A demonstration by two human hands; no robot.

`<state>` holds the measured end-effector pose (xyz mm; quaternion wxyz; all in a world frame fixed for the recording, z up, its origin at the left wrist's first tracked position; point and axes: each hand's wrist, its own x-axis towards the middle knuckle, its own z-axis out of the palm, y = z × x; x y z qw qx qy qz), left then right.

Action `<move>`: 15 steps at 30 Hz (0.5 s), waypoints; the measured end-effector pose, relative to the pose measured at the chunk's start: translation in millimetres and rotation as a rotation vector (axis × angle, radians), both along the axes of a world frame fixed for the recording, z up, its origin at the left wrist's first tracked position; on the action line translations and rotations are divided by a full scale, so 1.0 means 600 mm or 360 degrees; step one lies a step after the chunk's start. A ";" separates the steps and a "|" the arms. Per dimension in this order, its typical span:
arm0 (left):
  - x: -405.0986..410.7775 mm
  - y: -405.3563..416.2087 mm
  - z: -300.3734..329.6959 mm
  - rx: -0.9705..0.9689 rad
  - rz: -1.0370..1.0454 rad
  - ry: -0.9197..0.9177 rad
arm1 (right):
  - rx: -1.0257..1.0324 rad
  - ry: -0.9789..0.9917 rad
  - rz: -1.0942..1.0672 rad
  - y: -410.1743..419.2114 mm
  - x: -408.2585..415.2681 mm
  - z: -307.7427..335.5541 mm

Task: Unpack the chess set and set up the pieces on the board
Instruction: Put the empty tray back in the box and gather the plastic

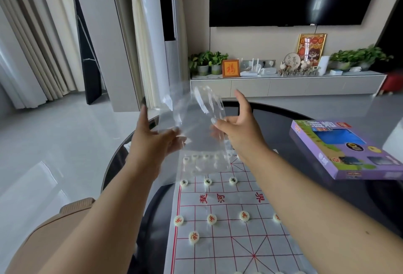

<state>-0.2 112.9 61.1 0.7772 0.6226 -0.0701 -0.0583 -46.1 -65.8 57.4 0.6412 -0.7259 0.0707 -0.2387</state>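
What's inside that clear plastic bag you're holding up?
The clear plastic bag, held by the left hand and right hand, looks empty. Through it show blurred pale pieces on the board behind; their markings can't be read.

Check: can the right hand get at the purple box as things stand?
Probably not yet: the right hand is pinching the clear plastic bag, shared with the left hand. The purple box lies unobstructed on the table to its right.

Round dark glass table (327,191): white cloth chess board (229,230) laid flat, purple box (349,149) at right.
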 end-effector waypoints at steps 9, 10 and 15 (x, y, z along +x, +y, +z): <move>0.003 0.007 0.008 0.0409 -0.0145 -0.0360 | -0.0462 0.0111 0.0392 -0.022 -0.009 0.000; 0.003 0.011 0.012 0.0507 -0.0137 -0.0416 | -0.0536 0.0175 0.0331 -0.027 -0.008 0.002; 0.007 0.021 0.023 0.1056 0.0034 -0.0694 | -0.1056 0.0213 0.0064 -0.038 -0.004 0.016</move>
